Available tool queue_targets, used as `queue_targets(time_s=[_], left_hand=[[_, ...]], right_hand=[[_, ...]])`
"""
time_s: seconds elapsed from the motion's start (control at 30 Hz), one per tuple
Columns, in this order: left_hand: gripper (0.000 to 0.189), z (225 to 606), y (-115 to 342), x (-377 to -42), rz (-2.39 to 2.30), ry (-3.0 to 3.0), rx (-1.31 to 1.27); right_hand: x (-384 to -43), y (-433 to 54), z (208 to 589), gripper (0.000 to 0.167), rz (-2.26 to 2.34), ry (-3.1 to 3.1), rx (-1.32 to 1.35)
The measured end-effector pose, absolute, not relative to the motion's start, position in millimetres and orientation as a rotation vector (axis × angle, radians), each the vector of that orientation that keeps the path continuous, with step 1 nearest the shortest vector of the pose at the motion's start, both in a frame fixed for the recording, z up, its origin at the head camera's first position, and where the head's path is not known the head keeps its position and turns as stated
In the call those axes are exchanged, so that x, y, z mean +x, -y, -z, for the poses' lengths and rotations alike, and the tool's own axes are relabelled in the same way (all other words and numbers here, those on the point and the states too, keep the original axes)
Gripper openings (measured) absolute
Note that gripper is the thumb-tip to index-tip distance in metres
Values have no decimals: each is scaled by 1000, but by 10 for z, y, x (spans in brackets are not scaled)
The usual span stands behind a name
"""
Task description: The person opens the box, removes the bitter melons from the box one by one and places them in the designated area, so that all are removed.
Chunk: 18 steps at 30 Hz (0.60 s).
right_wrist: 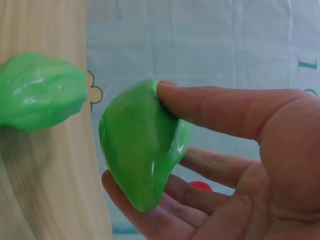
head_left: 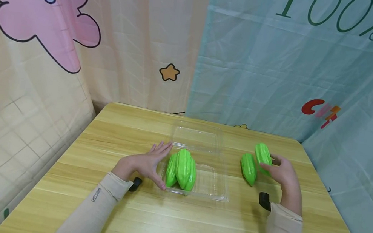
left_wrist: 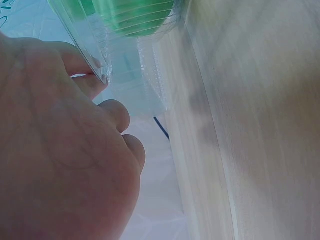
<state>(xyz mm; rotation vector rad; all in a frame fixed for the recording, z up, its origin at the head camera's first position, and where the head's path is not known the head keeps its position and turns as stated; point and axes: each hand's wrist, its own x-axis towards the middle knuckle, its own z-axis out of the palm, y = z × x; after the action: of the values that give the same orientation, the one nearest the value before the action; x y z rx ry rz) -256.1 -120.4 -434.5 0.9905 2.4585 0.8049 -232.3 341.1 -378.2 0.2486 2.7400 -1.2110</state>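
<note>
My right hand (head_left: 281,170) pinches a green star fruit (right_wrist: 142,145) between thumb and fingers, at the right of the table. Just left of it another star fruit (head_left: 248,169) lies on the wood. A clear plastic box (head_left: 211,183) sits mid-table with its lid (head_left: 196,136) folded back. Several star fruits (head_left: 183,168) are piled in the left part of its base. At the box's left side my left hand (head_left: 147,165) is spread, thumb by the near corner and fingers toward the far one; fingertips (left_wrist: 95,85) meet the rim in the left wrist view.
The wooden table (head_left: 121,216) has its far edge close to hanging printed curtains (head_left: 145,51). Black camera mounts (head_left: 264,200) stick out beside both wrists. Bare wood lies between the box and the loose star fruit on the right.
</note>
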Motion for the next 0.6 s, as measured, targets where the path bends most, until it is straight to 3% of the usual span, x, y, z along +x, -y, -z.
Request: queue_targets(time_s=[0.6], left_hand=[[148,4362,1201,-2559,-830,-2482,1003]], right_hand=[[-2388,-3579,3969,80,1146,-2679,310]])
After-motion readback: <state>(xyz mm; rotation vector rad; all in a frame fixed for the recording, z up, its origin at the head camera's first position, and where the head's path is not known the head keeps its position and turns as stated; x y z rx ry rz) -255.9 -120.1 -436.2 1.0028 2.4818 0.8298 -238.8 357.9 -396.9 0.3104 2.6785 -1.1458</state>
